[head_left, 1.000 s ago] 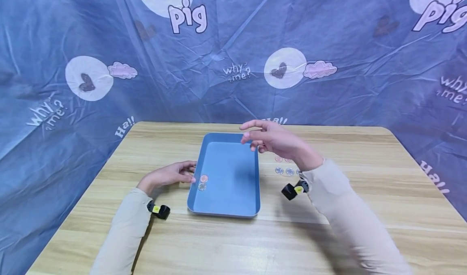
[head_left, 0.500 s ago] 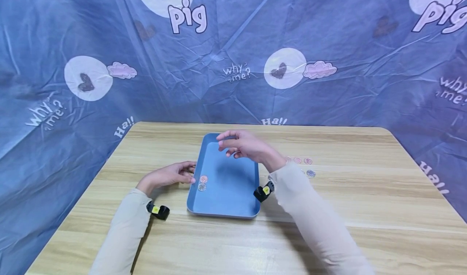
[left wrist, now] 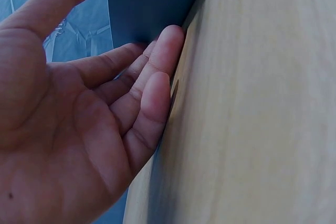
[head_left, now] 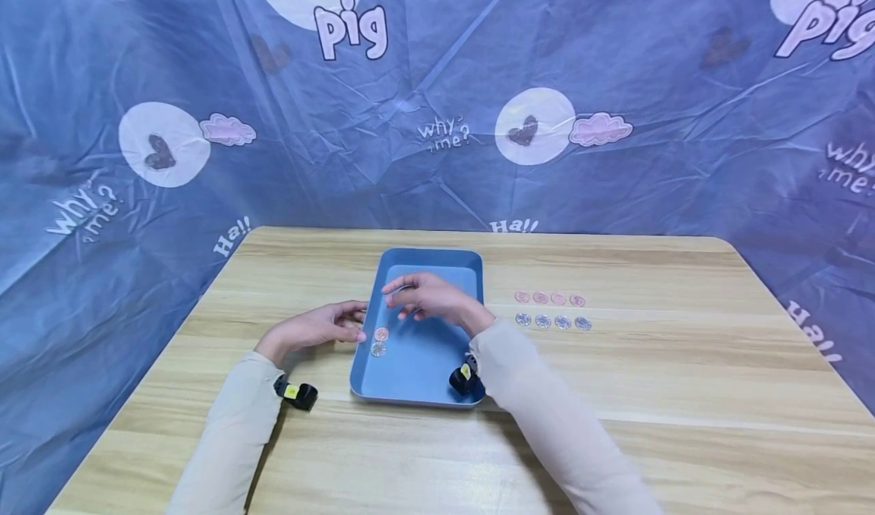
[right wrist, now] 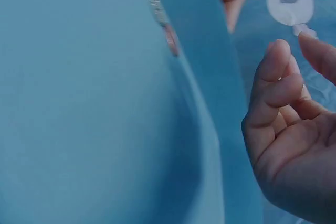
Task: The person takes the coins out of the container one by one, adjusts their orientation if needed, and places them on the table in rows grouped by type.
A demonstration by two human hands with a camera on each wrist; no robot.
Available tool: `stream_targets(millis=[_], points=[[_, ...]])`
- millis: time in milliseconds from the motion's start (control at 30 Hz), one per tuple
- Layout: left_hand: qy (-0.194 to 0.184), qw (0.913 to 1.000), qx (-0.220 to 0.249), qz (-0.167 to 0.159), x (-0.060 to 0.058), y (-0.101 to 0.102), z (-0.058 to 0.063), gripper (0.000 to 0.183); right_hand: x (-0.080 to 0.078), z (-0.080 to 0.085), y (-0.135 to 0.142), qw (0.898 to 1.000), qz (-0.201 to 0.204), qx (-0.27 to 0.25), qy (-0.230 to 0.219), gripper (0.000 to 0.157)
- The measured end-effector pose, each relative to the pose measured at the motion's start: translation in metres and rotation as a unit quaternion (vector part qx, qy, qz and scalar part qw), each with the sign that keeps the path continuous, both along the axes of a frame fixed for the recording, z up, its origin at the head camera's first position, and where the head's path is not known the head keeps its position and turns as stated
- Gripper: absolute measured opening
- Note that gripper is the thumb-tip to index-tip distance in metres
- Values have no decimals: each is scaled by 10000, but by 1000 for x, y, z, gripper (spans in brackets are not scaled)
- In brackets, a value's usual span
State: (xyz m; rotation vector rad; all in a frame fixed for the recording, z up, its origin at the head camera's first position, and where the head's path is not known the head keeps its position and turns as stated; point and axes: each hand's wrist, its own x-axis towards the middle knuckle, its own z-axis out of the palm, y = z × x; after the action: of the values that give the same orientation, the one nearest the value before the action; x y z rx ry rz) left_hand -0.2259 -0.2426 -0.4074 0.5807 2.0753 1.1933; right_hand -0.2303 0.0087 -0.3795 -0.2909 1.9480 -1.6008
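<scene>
A blue rectangular tray (head_left: pixel 424 378) lies on the table. My left hand (head_left: pixel 311 331) holds its left side, the thumb at the rim and the fingers against the outer wall (left wrist: pixel 149 9). Inside, near that wall, lie one small pink disc (head_left: pixel 381 334) and one silver disc (head_left: pixel 379 349), one in front of the other; both discs also show in the right wrist view. Over the tray's middle hovers my right hand (head_left: pixel 434 296), fingers loosely bent and thumb apart (right wrist: pixel 294 129), with nothing visible in it. To the tray's right are a row of several pink discs (head_left: pixel 541 298) and a row of several silver discs (head_left: pixel 543 321).
The light wooden table (head_left: pixel 656 393) spreads around the tray. A blue printed cloth (head_left: pixel 410 173) hangs behind and at both sides. Each wrist carries a black camera mount (head_left: pixel 298 395).
My right hand has moved left and toward me, from the tray's far right corner to above its middle, uncovering both disc rows. My left hand and the tray have stayed put.
</scene>
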Motion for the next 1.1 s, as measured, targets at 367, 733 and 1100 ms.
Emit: stream_targets(millis=[367,733,1100], points=[[26,10000,-73,-3,-1,-1,-1,76,-4,-16,-16,9968,442,460,484,28],[-36,10000,-13,31,0,0,0,77,-2,-25,-22,9844,868,1285,836,28],[11,10000,32,1,0,-1,-1,77,-1,-29,-25,9780,1123,1473,964,22]])
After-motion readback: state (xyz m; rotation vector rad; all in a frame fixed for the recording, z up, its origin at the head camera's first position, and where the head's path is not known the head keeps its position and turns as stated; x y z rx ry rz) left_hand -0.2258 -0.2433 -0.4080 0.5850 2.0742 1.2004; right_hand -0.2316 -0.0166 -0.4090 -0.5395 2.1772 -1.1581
